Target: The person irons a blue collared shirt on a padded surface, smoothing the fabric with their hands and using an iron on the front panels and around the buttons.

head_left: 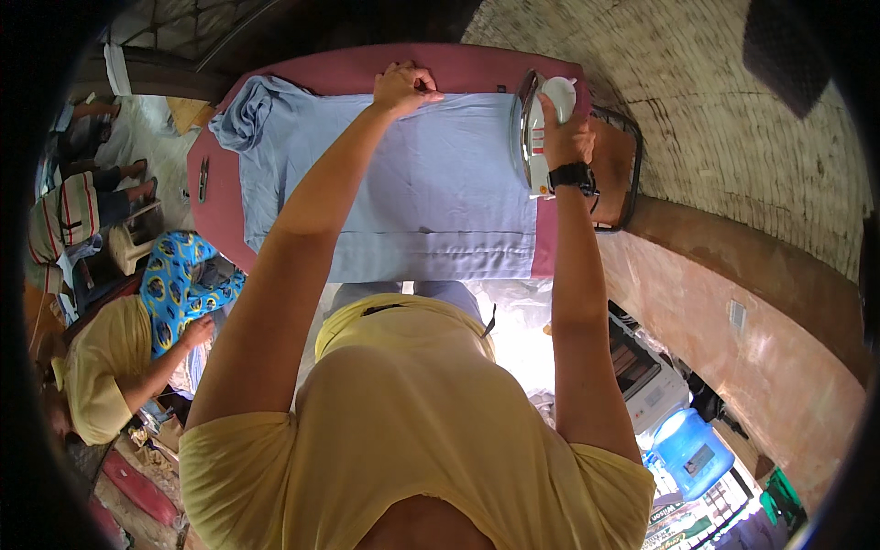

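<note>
Head view looks down: the right hand [566,137] grips the handle of a white iron [541,137], tipped on its edge at the right end of the pale blue cloth [431,188]. Left hand [403,87] is clenched on the cloth's far edge, pinning it to the maroon ironing board [215,211]. Ironing well here probably means holding that edge taut and lowering the soleplate flat.

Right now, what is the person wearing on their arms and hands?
Both forearms are bare, with no gloves on either hand. The left hand wears nothing at all that shows. The right hand has a black wristwatch with a dark strap around the wrist. Short yellow T-shirt sleeves cover only the tops of the arms near the shoulders.
</note>
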The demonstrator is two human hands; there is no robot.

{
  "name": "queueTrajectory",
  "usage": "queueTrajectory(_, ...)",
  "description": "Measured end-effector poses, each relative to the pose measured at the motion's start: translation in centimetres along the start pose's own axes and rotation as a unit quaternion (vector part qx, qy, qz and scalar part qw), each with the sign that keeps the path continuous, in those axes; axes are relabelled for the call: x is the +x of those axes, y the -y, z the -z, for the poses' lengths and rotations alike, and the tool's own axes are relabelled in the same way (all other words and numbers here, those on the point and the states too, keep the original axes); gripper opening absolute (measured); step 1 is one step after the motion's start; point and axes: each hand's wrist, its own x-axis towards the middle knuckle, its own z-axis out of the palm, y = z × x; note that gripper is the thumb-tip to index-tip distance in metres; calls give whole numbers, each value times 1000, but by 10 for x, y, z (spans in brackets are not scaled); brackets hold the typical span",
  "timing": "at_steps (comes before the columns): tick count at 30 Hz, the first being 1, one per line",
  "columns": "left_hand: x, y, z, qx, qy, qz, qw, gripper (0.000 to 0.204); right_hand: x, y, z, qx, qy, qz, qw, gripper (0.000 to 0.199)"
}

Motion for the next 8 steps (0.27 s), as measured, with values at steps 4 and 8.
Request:
queueTrajectory(4,-5,2,4,12,0,10,1000,30,-52,-53,1,45,66,69,994,70)
queueTrajectory(8,-5,3,10,6,2,3,1000,31,-78,-117,10,124,52,341,930,71)
